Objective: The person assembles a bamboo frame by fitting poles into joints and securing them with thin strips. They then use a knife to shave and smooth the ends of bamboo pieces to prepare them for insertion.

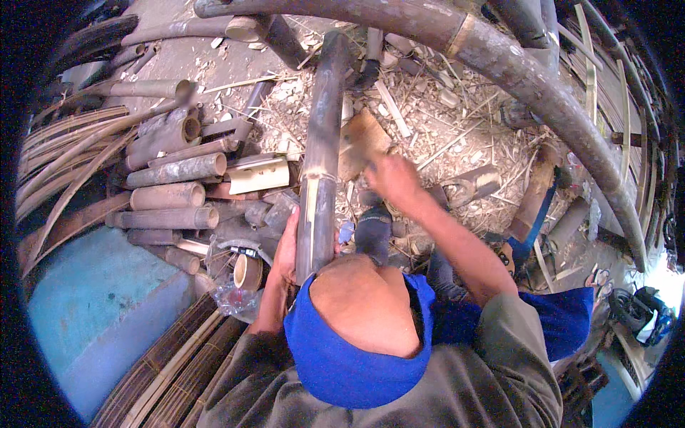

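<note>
A dark bamboo pole [325, 107] stretches away from me, with a pale stripped strip [311, 203] along its near part, below a node. My left hand [289, 239] grips the pole's left side near its close end, and its fingers are partly hidden. To the right of the pole, my right hand [396, 184] is closed and smeared by motion. A blurred dark shape stands out from it toward the pole; what it holds I cannot make out. Just beyond that hand lies a flat brown piece [371, 135].
Cut bamboo tubes [178, 171] are stacked at the left, beside long bent strips [71, 153]. Pale shavings [449, 107] cover the ground. A thick curved pole [528, 85] arches across the far right. Clear plastic [239, 301] lies near my left forearm, beside a blue surface [107, 307].
</note>
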`<state>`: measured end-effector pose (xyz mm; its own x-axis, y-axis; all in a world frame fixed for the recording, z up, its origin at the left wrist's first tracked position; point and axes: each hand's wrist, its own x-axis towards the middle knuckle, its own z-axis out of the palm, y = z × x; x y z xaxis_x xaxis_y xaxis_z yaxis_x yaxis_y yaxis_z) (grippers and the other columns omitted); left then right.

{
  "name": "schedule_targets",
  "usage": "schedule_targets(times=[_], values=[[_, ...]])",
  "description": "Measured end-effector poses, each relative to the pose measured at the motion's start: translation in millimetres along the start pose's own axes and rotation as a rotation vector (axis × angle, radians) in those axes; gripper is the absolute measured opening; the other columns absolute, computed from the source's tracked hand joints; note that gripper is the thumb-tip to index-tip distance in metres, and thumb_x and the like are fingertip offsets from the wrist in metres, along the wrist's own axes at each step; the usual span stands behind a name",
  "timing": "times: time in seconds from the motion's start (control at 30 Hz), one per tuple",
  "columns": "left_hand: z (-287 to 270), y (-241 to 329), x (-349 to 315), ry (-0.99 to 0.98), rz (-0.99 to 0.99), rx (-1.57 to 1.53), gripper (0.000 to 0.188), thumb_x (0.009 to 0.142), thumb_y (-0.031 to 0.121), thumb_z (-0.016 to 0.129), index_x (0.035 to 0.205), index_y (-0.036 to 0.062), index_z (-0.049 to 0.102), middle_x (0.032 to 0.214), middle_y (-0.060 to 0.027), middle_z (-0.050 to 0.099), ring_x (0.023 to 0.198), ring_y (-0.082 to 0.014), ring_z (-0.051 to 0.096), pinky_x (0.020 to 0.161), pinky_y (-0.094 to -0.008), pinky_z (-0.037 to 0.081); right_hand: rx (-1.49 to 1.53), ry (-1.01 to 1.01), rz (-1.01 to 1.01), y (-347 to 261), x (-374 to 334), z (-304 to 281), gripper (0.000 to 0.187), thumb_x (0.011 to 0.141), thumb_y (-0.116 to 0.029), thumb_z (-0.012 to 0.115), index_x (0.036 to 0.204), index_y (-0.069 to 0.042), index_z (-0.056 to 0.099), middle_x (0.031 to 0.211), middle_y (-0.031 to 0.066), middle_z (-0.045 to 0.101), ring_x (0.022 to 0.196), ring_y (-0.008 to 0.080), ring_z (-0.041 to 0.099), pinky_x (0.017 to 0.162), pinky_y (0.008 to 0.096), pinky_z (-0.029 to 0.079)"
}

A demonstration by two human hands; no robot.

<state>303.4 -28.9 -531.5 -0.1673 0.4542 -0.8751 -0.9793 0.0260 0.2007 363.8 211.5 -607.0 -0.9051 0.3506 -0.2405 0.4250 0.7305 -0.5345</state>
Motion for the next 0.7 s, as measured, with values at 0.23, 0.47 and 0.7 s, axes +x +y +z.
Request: schedule_targets(times=[0.23, 0.47, 0.7], values=[[-19.4, -6.1, 15.1, -0.052, -0.029, 0.007, 0.077, 0.094, 0.074, 0.043, 0.115, 0.003, 0.064, 0.089, -0.0141, 0.07, 0.072, -0.0258, 0.069, 0.063, -0.0383, 0.058, -0.001, -0.089, -0.302, -20.5, -36.5, 9.3, 0.024, 0.075, -0.02, 0.073, 0.089, -0.006, 0.059, 0.08, 0.0179, 0.068, 0.075, 0.0393, 0.07, 0.065, 0.0518, 0.057], [-17.9, -5.7, 14.4, 0.015, 0.124, 0.079, 0.077, 0.095, 0.074, 0.042, 0.112, 0.0028, 0.065, 0.084, -0.0137, 0.069, 0.068, -0.0254, 0.068, 0.059, -0.0385, 0.058, -0.146, -0.029, -0.341, -23.1, -34.8, 10.6, 0.013, 0.083, -0.016, 0.063, 0.088, -0.004, 0.064, 0.073, 0.0188, 0.068, 0.068, 0.0369, 0.071, 0.06, 0.0512, 0.058], [-6.6, -4.6, 11.0, -0.05, 0.064, 0.003, 0.079, 0.093, 0.076, 0.044, 0.114, 0.0019, 0.064, 0.09, -0.0155, 0.069, 0.073, -0.0274, 0.069, 0.064, -0.0397, 0.058, -0.118, -0.113, -0.289, -18.8, -34.1, 3.0, 0.018, 0.08, -0.018, 0.066, 0.092, -0.004, 0.064, 0.075, 0.0184, 0.069, 0.071, 0.0387, 0.071, 0.063, 0.0515, 0.058]])
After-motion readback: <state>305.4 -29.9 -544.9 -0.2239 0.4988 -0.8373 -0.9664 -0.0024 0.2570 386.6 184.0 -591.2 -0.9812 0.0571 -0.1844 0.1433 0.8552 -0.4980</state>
